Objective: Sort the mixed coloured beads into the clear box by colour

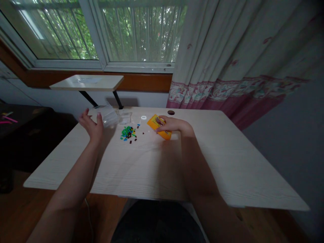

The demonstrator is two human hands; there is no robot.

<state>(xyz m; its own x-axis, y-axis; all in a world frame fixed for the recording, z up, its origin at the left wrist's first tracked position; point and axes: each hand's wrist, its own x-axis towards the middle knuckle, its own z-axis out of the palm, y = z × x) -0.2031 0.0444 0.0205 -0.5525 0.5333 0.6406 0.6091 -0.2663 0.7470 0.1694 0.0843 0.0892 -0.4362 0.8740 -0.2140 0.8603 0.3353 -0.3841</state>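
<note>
A small heap of tiny green, blue and dark bricks (128,132) lies on the pale wooden table (162,165), with a few strays beside it. My left hand (91,124) is raised at the heap's left, fingers curled round a tilted clear plastic bag or container (110,115). My right hand (173,126) rests on a yellow-orange box (159,126) to the right of the heap, fingers lying over its top.
A second clear plastic piece (126,117) lies behind the heap. A cable hole (171,112) sits near the table's far edge. A small raised shelf (87,82) stands at the back left under the window. A curtain (227,67) hangs at the right.
</note>
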